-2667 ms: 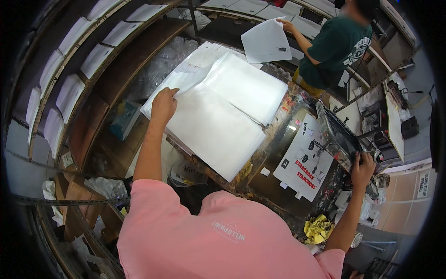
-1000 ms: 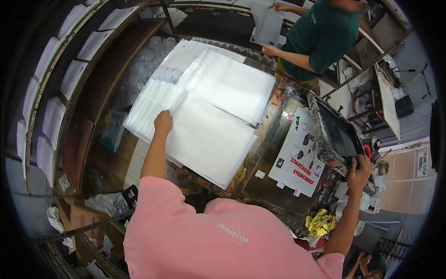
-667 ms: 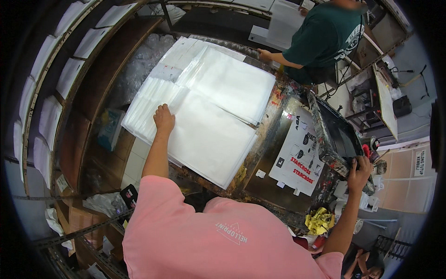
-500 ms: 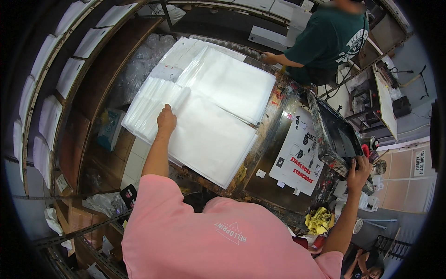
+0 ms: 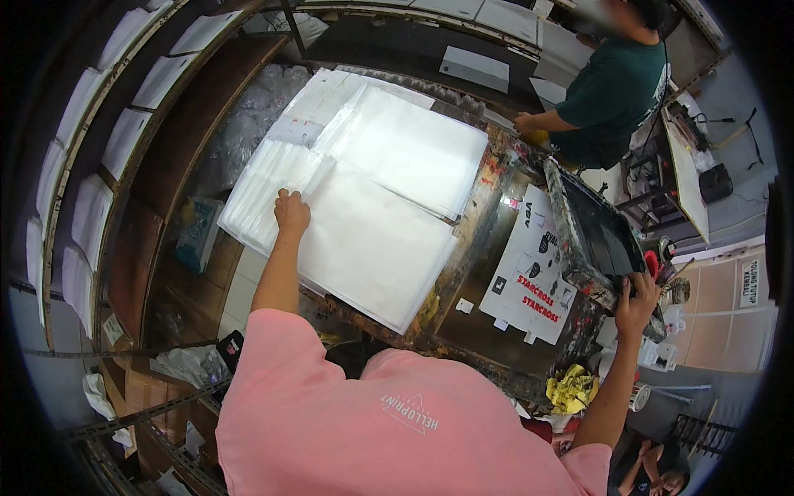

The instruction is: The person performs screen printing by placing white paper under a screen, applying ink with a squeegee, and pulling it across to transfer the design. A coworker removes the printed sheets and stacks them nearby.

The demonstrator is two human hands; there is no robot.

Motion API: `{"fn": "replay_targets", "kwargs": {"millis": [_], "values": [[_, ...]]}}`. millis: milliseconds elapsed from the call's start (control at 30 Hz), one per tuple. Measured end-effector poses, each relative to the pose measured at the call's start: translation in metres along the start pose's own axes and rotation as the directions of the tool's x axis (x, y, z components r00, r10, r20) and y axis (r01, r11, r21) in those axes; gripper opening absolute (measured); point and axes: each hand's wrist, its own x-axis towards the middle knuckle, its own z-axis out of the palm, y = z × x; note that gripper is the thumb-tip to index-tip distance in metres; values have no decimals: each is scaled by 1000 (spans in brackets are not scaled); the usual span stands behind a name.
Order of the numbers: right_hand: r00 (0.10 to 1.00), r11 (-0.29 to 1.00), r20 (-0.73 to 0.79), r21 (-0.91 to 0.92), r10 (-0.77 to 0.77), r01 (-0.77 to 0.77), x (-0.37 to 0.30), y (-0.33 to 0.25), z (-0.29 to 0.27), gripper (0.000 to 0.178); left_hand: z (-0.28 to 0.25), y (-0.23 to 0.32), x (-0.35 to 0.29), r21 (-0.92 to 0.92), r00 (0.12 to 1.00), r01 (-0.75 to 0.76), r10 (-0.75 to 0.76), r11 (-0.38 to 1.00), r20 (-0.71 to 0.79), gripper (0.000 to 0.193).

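White sheets (image 5: 376, 256) are laid in two overlapping stacks toward eleven o'clock from the middle of the view, their left margins gathered into translucent, rumpled folds. Over those folds, at ten o'clock, the left hand (image 5: 291, 211) is rested with its fingers half curled; whether an edge is pinched beneath them cannot be told. No print is shown on the upper faces of the stacks, so these are judged to be unmarked; the layers below cannot be judged.

Beneath the stacks, a paint-stained worktable (image 5: 484, 186) is exposed along their right side. A small white piece (image 5: 465, 306) is placed at four o'clock, and just past it, at three o'clock, a printed sheet (image 5: 529, 264) is laid flat. Red and black print is borne there, so marking appears done on that sheet at least. Crumpled yellow paper (image 5: 572, 390) is left at four o'clock. Beside the printed sheet, a dark screen frame (image 5: 600, 231) is held tilted, not laid flat over it. Toward two o'clock, a co-worker (image 5: 612, 99) in dark green is seen. The frame's near corner is gripped by the right hand (image 5: 637, 302), its fingers bent over the rim.
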Motion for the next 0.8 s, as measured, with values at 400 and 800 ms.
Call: {"fn": "replay_targets", "kwargs": {"millis": [400, 800], "values": [[1000, 999, 6, -34, 15, -15, -4, 3, 0, 29, 12, 13, -29, 79, 962, -272, 273, 959, -5, 40], [999, 999, 29, -11, 32, -31, -1, -4, -1, 29, -11, 13, -10, -280, 943, -176, 244, 944, 228, 44]]}}
